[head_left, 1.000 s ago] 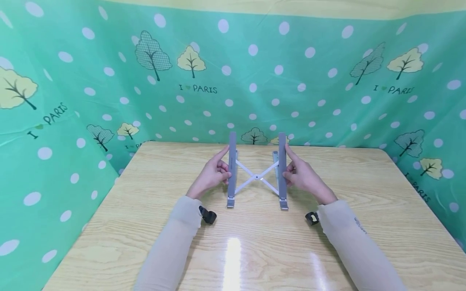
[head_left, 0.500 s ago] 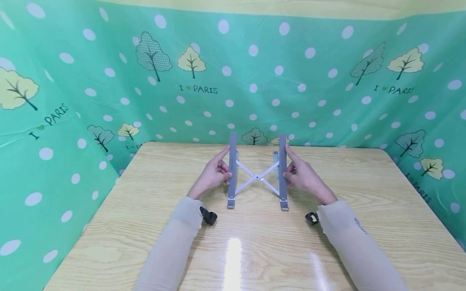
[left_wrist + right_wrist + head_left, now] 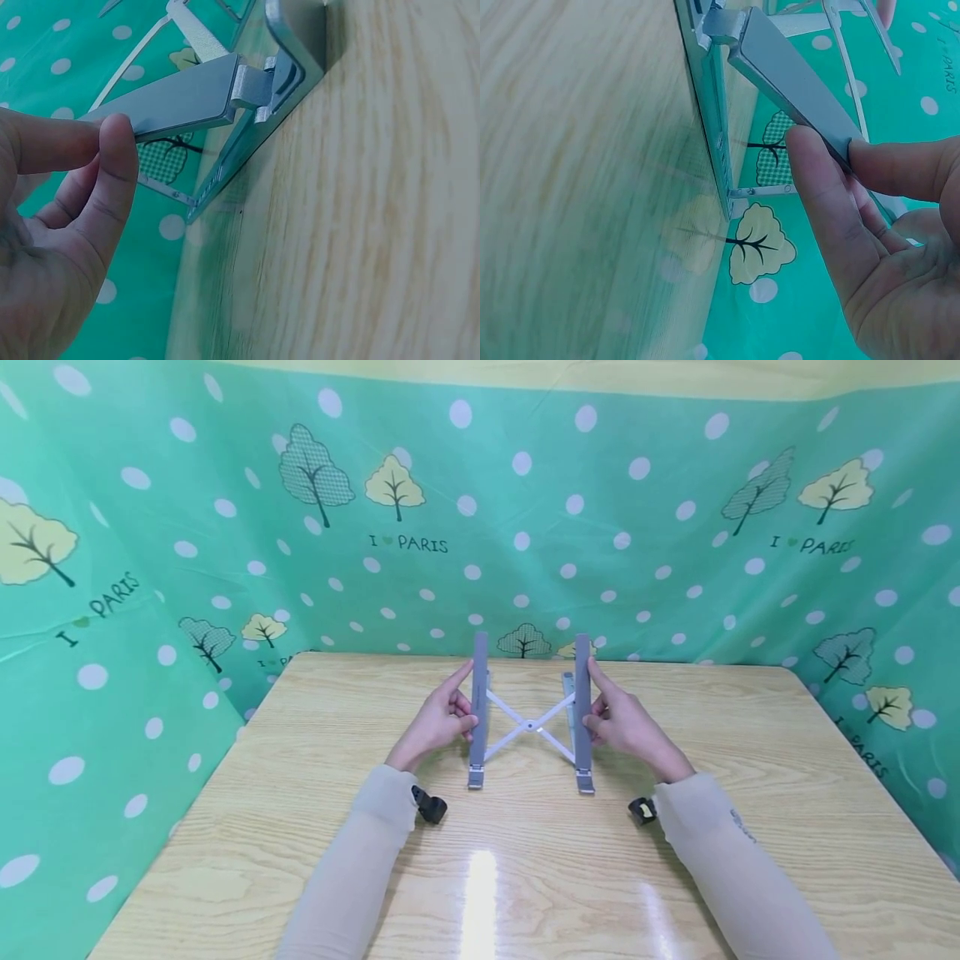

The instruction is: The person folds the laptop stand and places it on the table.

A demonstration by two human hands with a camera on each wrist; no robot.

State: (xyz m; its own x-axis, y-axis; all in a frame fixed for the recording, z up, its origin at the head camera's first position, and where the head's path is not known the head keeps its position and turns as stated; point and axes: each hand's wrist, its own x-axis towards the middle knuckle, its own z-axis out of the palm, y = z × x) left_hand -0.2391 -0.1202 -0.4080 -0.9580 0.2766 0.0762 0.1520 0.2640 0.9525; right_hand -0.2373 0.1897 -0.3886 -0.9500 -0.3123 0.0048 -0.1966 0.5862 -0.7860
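The left hand (image 3: 437, 720) pinched one grey bar (image 3: 480, 681), the right hand (image 3: 624, 722) the opposite bar (image 3: 582, 681), presumably so matched grips could steady both hinged sides. The folding stand (image 3: 530, 725) stood spread between them on the table (image 3: 750, 735).

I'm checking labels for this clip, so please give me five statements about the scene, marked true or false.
1. The left hand pinches one top bar of the folding stand. True.
2. The right hand is clear of the stand. False: it pinches the other top bar.
3. The crossing struts meet at a pivot between the two top bars. True.
4. The stand is folded up, with its top bars together. False: the top bars are spread apart.
5. The dotted cloth behind the table is plain red. False: it is green with pale dots and printed trees.
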